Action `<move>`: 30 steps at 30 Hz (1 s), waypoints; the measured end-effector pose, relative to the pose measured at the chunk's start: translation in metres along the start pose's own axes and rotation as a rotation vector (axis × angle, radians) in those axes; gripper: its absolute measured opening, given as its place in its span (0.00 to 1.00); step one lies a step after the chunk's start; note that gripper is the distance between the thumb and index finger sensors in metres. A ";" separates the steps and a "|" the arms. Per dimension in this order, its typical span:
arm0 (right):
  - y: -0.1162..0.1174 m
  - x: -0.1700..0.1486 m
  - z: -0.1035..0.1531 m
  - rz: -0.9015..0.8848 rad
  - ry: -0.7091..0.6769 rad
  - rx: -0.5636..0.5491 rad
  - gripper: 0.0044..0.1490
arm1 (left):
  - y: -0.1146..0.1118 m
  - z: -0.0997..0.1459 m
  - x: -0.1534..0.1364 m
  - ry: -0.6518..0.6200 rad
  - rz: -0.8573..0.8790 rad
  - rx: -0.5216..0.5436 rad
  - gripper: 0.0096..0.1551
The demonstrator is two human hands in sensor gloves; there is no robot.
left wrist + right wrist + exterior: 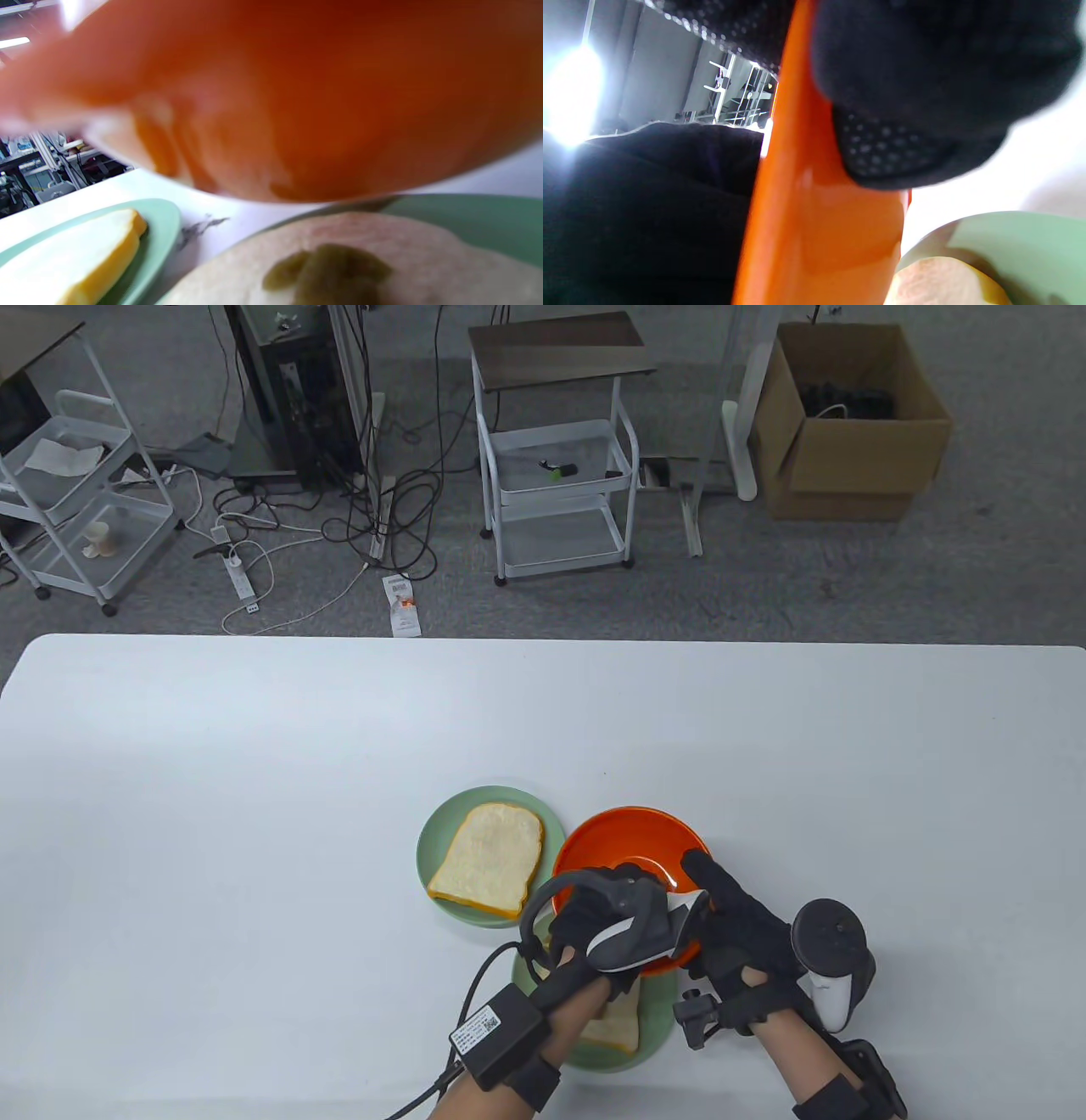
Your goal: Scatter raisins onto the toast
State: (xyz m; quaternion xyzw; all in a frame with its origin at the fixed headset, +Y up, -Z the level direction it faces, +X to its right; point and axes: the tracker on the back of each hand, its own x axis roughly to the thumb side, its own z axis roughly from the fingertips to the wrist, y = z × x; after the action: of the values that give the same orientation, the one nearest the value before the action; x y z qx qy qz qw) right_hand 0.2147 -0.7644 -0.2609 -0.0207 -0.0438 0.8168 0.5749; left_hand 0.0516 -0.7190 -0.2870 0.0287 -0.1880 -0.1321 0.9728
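An orange bowl (628,836) is tilted toward me over the near green plate (657,1035). My right hand (708,891) grips the bowl's right rim; in the right wrist view a finger (916,106) presses on the orange wall (818,237). My left hand (594,920) is at the bowl's near left rim, its fingers hidden under the tracker. The near toast (615,1027) is mostly covered; the left wrist view shows greenish raisins (331,271) lying on it (424,262), under the bowl (297,93). A second toast (488,857) lies bare on the far green plate (433,836).
The white table (254,780) spreads wide to the left, right and beyond the plates. The two plates and the bowl sit close together near the front edge. Carts, cables and a cardboard box (848,424) stand on the floor behind the table.
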 end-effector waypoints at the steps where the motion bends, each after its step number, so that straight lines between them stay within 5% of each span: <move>1: 0.000 0.002 0.000 0.013 -0.010 -0.004 0.34 | -0.001 0.000 -0.002 -0.005 0.010 0.013 0.27; 15: -0.001 -0.003 -0.005 0.062 0.024 0.013 0.35 | 0.013 0.009 -0.027 0.010 0.229 0.132 0.21; 20: -0.005 -0.011 -0.009 0.055 0.066 0.002 0.35 | 0.026 0.007 -0.066 0.100 0.320 0.170 0.21; 26: -0.007 -0.014 -0.012 0.062 0.078 -0.011 0.35 | 0.003 -0.001 -0.131 0.258 0.388 0.133 0.20; 30: -0.007 -0.013 -0.013 0.066 0.077 -0.016 0.35 | -0.032 -0.008 -0.160 0.367 0.375 0.040 0.20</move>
State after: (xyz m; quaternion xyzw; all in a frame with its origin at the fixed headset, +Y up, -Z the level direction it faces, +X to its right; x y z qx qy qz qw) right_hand 0.2273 -0.7739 -0.2738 -0.0583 -0.0272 0.8335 0.5487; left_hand -0.0963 -0.7075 -0.3546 0.0361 -0.0130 0.0615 0.9974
